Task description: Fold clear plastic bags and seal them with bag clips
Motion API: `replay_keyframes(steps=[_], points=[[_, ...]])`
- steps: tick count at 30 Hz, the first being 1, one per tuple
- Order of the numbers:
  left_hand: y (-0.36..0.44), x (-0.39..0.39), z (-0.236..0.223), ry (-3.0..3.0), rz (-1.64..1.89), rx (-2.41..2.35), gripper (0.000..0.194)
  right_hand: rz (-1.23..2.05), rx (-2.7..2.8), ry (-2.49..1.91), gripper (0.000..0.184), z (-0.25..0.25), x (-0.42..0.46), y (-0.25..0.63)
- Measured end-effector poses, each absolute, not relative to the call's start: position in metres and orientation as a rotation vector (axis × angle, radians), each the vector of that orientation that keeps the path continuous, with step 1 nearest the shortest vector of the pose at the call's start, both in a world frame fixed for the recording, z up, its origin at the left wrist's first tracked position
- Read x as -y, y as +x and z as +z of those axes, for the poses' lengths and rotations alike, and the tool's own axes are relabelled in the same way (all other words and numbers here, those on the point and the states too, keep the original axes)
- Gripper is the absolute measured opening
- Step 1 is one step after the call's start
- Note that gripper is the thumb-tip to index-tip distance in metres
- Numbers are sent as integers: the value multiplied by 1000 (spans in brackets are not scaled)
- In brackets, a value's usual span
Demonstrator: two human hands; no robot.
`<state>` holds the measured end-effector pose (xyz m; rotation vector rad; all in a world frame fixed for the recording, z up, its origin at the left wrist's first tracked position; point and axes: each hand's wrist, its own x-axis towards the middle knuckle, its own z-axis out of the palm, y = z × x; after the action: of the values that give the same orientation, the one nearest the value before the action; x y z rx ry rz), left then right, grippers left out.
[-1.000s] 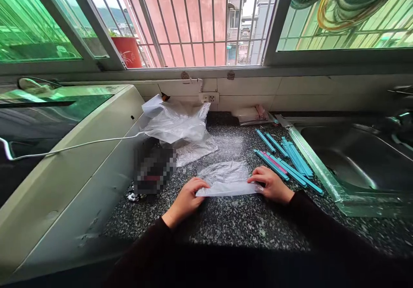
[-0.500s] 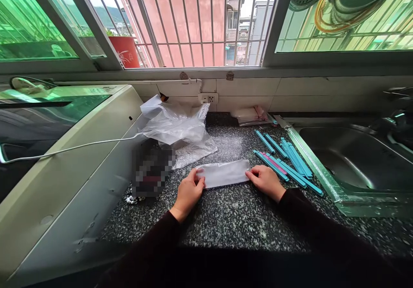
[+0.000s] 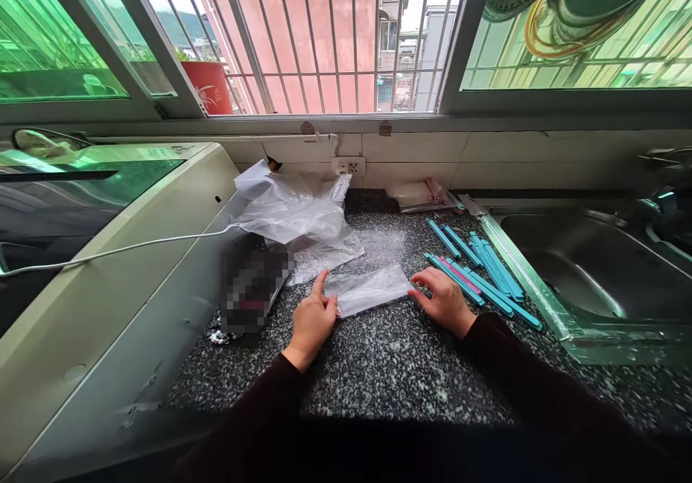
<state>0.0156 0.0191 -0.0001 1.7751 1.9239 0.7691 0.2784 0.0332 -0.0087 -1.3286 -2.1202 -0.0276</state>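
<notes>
A small folded clear plastic bag (image 3: pixel 367 290) lies on the speckled dark countertop (image 3: pixel 389 368) between my hands. My left hand (image 3: pixel 313 322) pinches its left end, with the index finger raised. My right hand (image 3: pixel 444 301) pinches its right end with curled fingers. Just right of that hand lie several blue sealing clips (image 3: pixel 481 270) and a pink one (image 3: pixel 461 274).
A crumpled heap of clear plastic bags (image 3: pixel 295 213) sits behind, near a wall socket (image 3: pixel 349 165). A blurred dark object (image 3: pixel 249 285) is at the left, beside a white appliance (image 3: pixel 108 267) with a cable. A steel sink (image 3: pixel 595 267) is at the right.
The bag went from a wider flat sheet to a narrow folded strip, moving slightly away from me. Both hands shifted farther up the counter and now pinch its ends.
</notes>
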Motion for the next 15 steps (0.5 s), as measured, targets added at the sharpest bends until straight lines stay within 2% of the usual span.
replay_keyframes(steps=[5,10,12,15], points=[[17,-19,1,1805,719,-1960,59,-413,2375,-1128,14,-9,-35,276],[10,-17,-1,1854,752,-1938,63,-584,2450,-1121,20,-10,-43,271],[6,-13,-1,1994,924,-2003,61,-586,2469,-1125,23,-9,-43,271],[10,-4,0,2443,1266,-1893,42,-538,2461,-1132,27,-7,-42,271]])
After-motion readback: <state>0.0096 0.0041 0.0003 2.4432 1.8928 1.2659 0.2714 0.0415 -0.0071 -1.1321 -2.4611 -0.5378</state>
